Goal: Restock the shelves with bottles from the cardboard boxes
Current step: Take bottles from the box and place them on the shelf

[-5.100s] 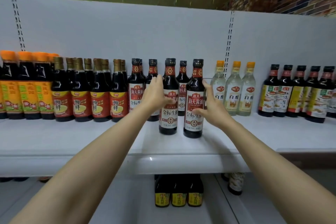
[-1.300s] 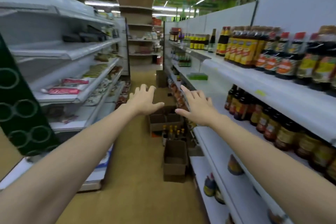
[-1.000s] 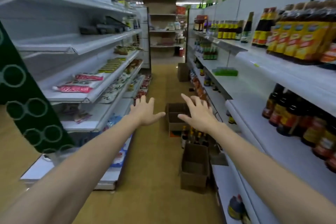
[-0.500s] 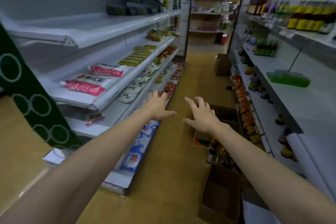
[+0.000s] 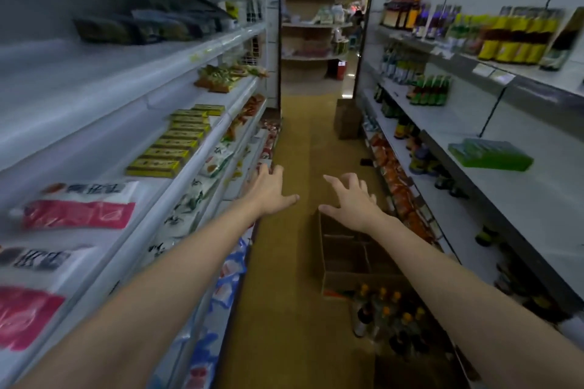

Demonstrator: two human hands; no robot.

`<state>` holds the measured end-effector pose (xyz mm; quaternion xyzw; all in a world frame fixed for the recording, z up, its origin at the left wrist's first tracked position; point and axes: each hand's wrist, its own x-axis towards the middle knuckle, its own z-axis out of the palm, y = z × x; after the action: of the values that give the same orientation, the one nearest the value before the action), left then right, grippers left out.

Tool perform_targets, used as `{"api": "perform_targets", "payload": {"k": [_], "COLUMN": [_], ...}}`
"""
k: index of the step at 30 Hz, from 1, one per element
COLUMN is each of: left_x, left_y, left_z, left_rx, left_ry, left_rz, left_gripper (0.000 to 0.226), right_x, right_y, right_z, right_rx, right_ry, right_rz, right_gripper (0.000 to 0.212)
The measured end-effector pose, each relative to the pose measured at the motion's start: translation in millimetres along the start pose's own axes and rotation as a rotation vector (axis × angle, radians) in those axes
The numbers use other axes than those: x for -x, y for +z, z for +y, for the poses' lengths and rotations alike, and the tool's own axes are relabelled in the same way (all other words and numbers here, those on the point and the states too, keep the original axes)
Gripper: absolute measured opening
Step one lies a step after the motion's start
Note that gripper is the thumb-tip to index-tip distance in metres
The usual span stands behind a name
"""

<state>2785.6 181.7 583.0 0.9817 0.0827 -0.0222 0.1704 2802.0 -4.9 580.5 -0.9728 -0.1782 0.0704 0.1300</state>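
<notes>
A: Both arms stretched out over the aisle. Left hand (image 5: 271, 191) at twelve o'clock, fingers spread wide, palm down, holding nothing.

B: Right hand (image 5: 353, 201) just beside it toward one o'clock, fingers splayed and slightly bent, empty too. A clear gap between the two thumbs.

A: Under the right wrist, at about five o'clock, sits an open cardboard box (image 5: 349, 257) with dividers on the floor, hard against the right shelves (image 5: 474, 199).

B: Nearer still, same direction, a cluster of orange-capped bottles (image 5: 387, 314) stands on the floor beside that box. Blurred, so labels can't be read.

A: Open room: the tan floor strip (image 5: 297, 142) runs straight to twelve o'clock between the left shelf edge (image 5: 202, 164) and the right shelves.

B: Another box (image 5: 347, 118) stands upright far down at one o'clock, narrowing the lane there.
</notes>
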Motion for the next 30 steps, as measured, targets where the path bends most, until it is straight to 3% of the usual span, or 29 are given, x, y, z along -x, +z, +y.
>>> {"api": "perform_targets", "payload": {"k": [5, 12, 17, 30], "left_x": [-112.8, -260.1, -359.5, -656.9], "left_y": [18.4, 1.5, 0.3, -13.9], "left_z": [7.0, 16.6, 6.2, -30.9], "left_rx": [-0.020, -0.079, -0.071, -0.034], "left_ry": [0.046, 0.035, 0.020, 0.174], "left_rz": [-0.046, -0.092, -0.111, -0.228], "left_gripper": [0.074, 0.072, 0.074, 0.074], "right_x": [-109.8, -266.0, -361.7, -622.7], "right_y": [7.4, -14.1, -14.4, -30.7], "right_z": [24.7, 57.4, 63.6, 91.9], "right_rx": [-0.094, -0.077, -0.122, -0.117], "right_ry": [0.041, 0.044, 0.040, 0.275], "right_rz": [-0.019, -0.050, -0.064, -0.040], "right_gripper": [0.079, 0.069, 0.074, 0.066]}}
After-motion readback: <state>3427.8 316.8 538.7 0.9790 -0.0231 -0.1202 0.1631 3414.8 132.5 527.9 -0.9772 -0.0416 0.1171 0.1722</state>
